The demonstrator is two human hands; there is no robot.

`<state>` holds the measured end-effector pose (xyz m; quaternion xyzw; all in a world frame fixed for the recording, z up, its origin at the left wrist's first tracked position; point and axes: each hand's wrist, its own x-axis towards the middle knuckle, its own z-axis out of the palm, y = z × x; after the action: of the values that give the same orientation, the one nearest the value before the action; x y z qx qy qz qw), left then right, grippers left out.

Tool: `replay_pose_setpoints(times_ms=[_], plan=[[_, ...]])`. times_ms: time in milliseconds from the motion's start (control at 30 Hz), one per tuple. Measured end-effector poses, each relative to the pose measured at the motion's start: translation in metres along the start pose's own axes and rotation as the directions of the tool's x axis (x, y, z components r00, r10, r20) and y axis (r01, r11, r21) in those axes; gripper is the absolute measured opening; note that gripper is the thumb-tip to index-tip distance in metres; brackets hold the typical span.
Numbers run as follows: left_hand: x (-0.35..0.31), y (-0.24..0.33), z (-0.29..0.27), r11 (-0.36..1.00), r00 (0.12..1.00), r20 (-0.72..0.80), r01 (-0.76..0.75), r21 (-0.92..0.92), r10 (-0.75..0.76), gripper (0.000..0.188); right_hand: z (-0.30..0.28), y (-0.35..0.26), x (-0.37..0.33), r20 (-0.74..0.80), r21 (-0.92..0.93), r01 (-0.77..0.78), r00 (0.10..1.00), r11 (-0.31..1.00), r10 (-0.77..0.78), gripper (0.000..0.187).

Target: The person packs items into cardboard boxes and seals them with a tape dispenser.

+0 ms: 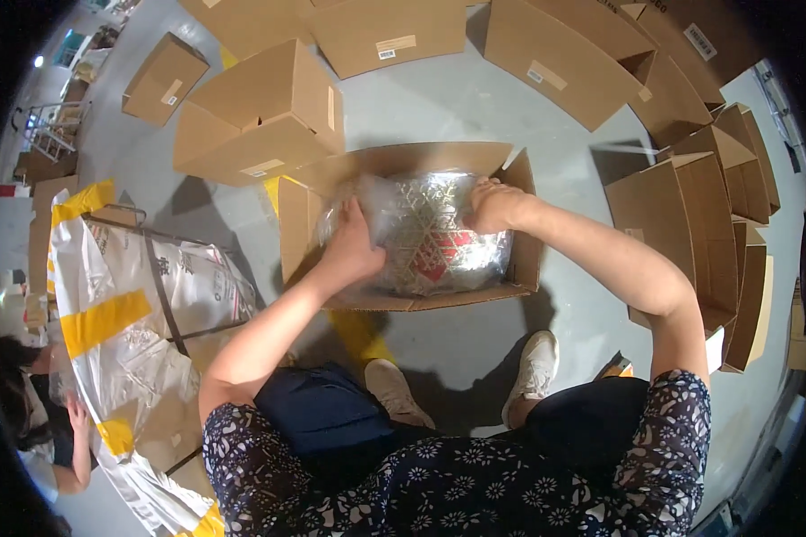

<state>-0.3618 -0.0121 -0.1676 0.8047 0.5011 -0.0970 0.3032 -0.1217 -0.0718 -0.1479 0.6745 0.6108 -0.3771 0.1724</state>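
An open cardboard box (412,302) stands on the floor before me. In it lies a clear plastic bag (484,246) holding gold snowflake decorations (425,224), with a red patch (443,255) showing among them. My left hand (358,246), a little smeared by motion, is closed at the left part of the bag, where a cloudy fold of plastic rises beside the fingers. At the upper right of the bag, near the box's right wall, my right hand (500,206) has its fingers curled on the plastic. The bottom of the box is hidden under the bag.
Open cardboard boxes stand beyond mine (260,116) and to the right (681,233). At left is a large bundle wrapped in white plastic and yellow tape (107,313); another person's hand (79,416) is beside it. My shoes (533,367) are just below the box.
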Motion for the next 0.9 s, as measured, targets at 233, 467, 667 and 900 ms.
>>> replay_pose_setpoints(times_ms=[233,467,667,900], plan=[[-0.001,-0.01,-0.024,0.995,1.0,-0.027,0.006,-0.099,-0.008,0.075,-0.006,-0.013,-0.004,-0.02,-0.032,-0.045,0.999,0.998,0.044,0.065],[0.004,-0.019,-0.01,0.999,0.995,-0.092,0.036,-0.014,-0.037,0.059,0.005,-0.024,0.024,-0.074,0.021,-0.196,0.978,0.98,0.197,0.085],[0.002,-0.004,-0.014,0.995,0.994,-0.061,0.094,0.025,-0.092,0.05,0.036,-0.021,0.055,-0.149,0.155,-0.096,0.982,0.983,0.119,0.085],[-0.006,-0.008,-0.023,0.997,0.992,-0.103,0.069,0.018,-0.067,0.047,0.021,-0.014,0.03,-0.021,0.589,0.047,0.999,0.807,-0.043,0.072]])
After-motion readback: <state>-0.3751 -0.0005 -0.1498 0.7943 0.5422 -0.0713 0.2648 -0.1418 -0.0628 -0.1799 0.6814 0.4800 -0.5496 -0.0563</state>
